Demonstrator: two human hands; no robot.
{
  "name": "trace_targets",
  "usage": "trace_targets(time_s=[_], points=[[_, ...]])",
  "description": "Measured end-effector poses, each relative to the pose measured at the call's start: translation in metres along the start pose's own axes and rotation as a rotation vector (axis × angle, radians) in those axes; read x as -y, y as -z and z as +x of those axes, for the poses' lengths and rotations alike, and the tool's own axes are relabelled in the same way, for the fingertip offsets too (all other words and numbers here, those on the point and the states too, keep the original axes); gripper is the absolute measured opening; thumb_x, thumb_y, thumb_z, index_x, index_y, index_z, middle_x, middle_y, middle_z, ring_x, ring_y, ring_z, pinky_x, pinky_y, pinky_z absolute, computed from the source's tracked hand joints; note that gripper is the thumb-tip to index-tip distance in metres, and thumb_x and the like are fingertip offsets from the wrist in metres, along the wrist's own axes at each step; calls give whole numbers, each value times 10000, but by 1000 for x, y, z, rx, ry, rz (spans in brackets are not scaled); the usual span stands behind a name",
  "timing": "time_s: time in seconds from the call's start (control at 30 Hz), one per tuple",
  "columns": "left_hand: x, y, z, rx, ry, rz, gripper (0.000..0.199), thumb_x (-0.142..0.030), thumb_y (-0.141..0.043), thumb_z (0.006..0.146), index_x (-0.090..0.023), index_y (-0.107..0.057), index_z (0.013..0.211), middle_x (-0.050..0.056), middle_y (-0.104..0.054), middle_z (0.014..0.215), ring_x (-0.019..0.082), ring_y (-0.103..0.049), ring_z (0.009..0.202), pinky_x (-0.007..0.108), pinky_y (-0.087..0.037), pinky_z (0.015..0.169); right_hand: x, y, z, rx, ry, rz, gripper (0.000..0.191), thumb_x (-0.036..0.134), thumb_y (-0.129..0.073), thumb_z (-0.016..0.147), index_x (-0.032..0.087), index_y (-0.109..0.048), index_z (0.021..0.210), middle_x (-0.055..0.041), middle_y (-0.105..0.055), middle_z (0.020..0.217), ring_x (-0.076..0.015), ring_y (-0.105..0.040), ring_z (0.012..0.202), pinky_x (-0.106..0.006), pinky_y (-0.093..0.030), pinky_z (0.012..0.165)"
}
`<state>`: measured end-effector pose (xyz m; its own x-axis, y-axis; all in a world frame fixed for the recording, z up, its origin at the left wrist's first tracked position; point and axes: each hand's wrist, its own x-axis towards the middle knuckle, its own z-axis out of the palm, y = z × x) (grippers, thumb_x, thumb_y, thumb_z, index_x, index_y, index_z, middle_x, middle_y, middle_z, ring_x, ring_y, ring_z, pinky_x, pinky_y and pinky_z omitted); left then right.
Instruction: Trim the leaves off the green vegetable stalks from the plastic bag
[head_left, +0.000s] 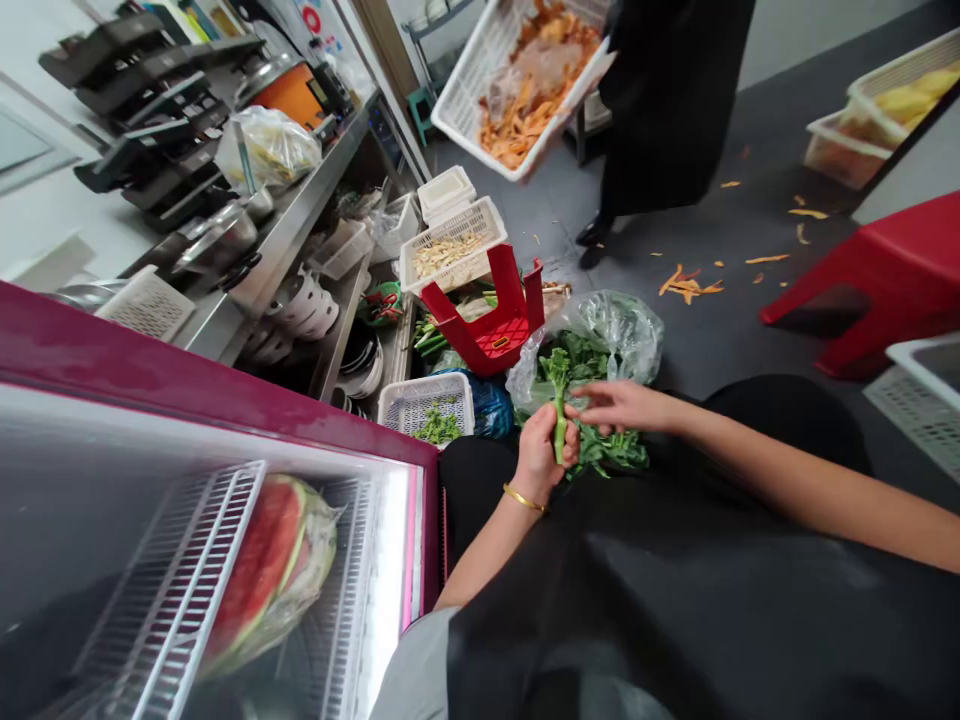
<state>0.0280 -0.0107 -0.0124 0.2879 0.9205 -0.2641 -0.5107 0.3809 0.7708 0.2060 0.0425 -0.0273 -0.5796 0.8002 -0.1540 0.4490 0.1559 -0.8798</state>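
Observation:
My left hand (541,452), with a gold bangle at the wrist, is wrapped round a green leafy vegetable stem (559,400) that stands upright with its small head on top. Just right of the stem, my right hand (626,407) has its fingers stretched out; whether its fingertips touch the stem I cannot tell. Beneath and behind both hands, a clear plastic bag (637,335) lies open with leafy greens (577,360) inside. More loose leaves (611,452) lie under my right hand. Left of my hands, a white basket (394,408) holds a few cut green pieces.
An upturned red stool (495,345) and a basket of pale slices (450,255) stand ahead. Someone in black (667,100) carries a basket of orange peelings (517,150). A glass-fronted fridge (390,455) with watermelon borders my left; another red stool (892,260) is right. Peelings litter the floor.

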Motion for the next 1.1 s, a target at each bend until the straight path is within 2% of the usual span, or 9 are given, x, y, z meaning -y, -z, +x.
trace_targets(time_s=[0.13,0.23,0.37,0.53,0.73,0.8,0.9,1.0,1.1], points=[[-14,-3,-4,-17,-63,-37,310,-504,-549,838,-194,-528,843,-62,-400,454,56,-281,311,178,-168,324,30,-4,17,1,9,566,497,516,-689,692,122,-642,991,17,-596,594,-95,-520,481,-229,-415,481],[-20,2,-9,20,42,-54,342,-524,-538,837,-185,-519,796,-76,-317,432,47,-224,310,172,-131,327,36,-13,19,-42,-25,796,556,564,-710,653,129,-633,989,12,-601,609,-86,-514,456,-215,-399,437],[-8,4,-11,57,81,51,371,-561,-546,816,-192,-517,794,-69,-354,443,66,-286,324,191,-178,331,40,-15,26,-137,-23,716,507,627,-694,651,139,-638,774,8,-566,493,-98,-503,411,-216,-380,398],[8,0,-8,-298,-226,321,396,-544,-654,761,-192,-479,714,-59,-414,523,51,-346,418,203,-237,400,44,-20,33,-237,-74,667,537,697,-688,595,169,-621,664,-27,-602,494,-153,-551,435,-298,-484,472],[12,-7,-7,-211,-179,83,412,-592,-576,793,-207,-435,755,-66,-421,549,42,-299,361,191,-171,338,35,-49,28,-350,8,820,507,695,-609,678,190,-608,720,-8,-566,547,-140,-509,467,-282,-421,458],[10,-11,-7,-194,-122,-37,407,-576,-578,796,-198,-433,749,-70,-397,529,33,-266,341,181,-137,328,31,-55,29,-426,22,720,511,692,-491,771,195,-594,720,-14,-553,549,-146,-507,479,-280,-411,464],[9,-16,-5,-211,10,-146,407,-554,-578,801,-181,-436,723,-76,-345,501,23,-230,338,171,-122,333,25,-51,31,-527,86,135,512,538,-283,924,192,-561,667,-51,-567,581,-161,-541,545,-276,-409,521],[14,-16,1,-291,70,-109,379,-529,-569,806,-179,-447,728,-62,-387,505,36,-295,353,166,-163,347,24,-39,33,-505,178,-384,307,328,-394,887,166,-581,703,-106,-618,733,-181,-556,649,-278,-359,556],[16,-9,10,-386,61,-42,355,-491,-576,801,-187,-427,696,-62,-395,493,43,-323,360,168,-189,360,26,-38,25,-435,241,-508,130,172,-477,766,148,-600,730,-118,-620,771,-176,-535,657,-277,-313,549]])
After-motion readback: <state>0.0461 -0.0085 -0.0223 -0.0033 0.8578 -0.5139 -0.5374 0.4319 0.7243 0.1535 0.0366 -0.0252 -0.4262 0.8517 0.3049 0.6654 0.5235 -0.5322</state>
